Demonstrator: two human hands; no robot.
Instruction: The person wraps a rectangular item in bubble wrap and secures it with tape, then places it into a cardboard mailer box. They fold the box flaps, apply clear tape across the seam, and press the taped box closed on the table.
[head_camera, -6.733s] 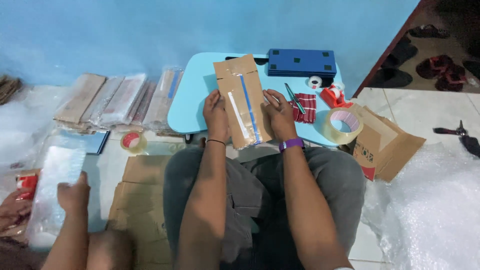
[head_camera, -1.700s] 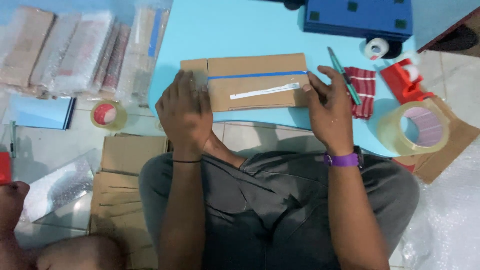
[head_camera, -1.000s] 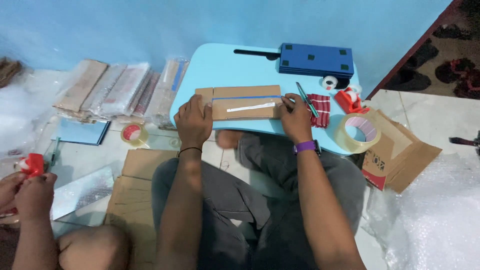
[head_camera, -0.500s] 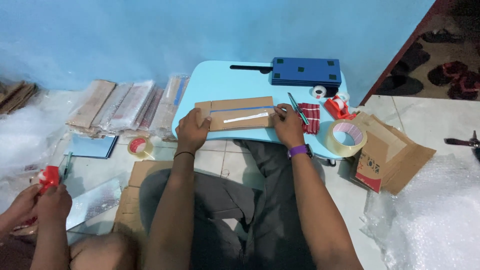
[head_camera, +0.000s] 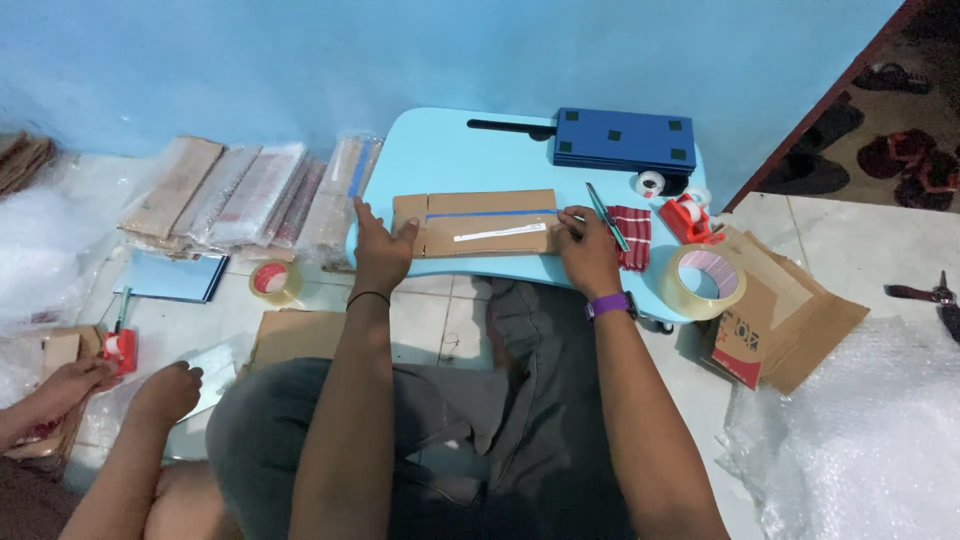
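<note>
Cardboard, flat and brown: the package (head_camera: 478, 223) lies lengthwise on the light-blue table (head_camera: 450, 150), pinned at both ends. The left hand (head_camera: 380, 250) presses flat on its left end, fingers spread, palm down, gripping nothing. The right hand (head_camera: 588, 255) sits at the right end with fingers bent to the edge; whether they pinch the flap or only press on it cannot be told from the head camera. A blue stripe and a white strip run along the top between the two hands.

The package looks light and fairly stiff, thin enough to bend if lifted by one corner, so the short ends, where the hands already are, seem the safest places to take hold. Its surface should slide easily on the smooth table.

Just right of the right hand lie a green pen (head_camera: 607, 216) on a red cloth (head_camera: 632, 236), then a red dispenser (head_camera: 686, 217) and a big tape roll (head_camera: 706, 282) hanging over the table's corner, so that side is crowded. Beyond the hands there is bare tabletop up to a dark-blue box (head_camera: 624, 140). The table's near edge runs right under both wrists. Left of the left hand, down on the floor, are wrapped bundles (head_camera: 240, 195) and a smaller tape roll (head_camera: 272, 281). Another person's hand (head_camera: 168, 388) works low at the far left, well apart.
</note>
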